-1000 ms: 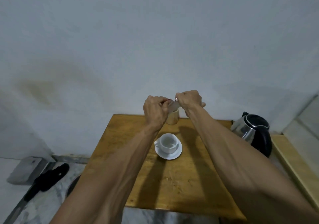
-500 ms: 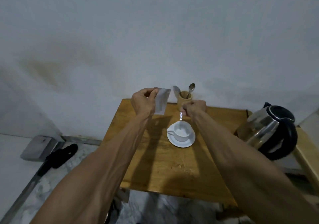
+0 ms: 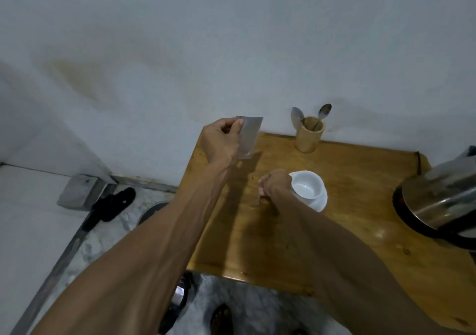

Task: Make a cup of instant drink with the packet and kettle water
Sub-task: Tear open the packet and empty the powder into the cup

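Note:
My left hand (image 3: 221, 141) holds a silver packet (image 3: 249, 136) upright above the table's far left corner. My right hand (image 3: 275, 185) is low over the wooden table (image 3: 347, 231), just left of the cup, with its fingers pinched on a small torn strip (image 3: 259, 198) of the packet. The white cup (image 3: 307, 185) stands on a white saucer (image 3: 321, 202); what is inside it I cannot make out. A steel and black kettle (image 3: 443, 200) stands at the table's right edge, partly cut off by the frame.
A wooden holder (image 3: 308, 137) with two spoons stands at the back of the table against the wall. On the floor to the left lie black sandals (image 3: 113, 204) and a grey block (image 3: 77, 191). More footwear shows below the table's near edge.
After the two hands parted, my right hand went from above the cup down to the table on the cup's left. The left hand kept the packet raised. The view swung left.

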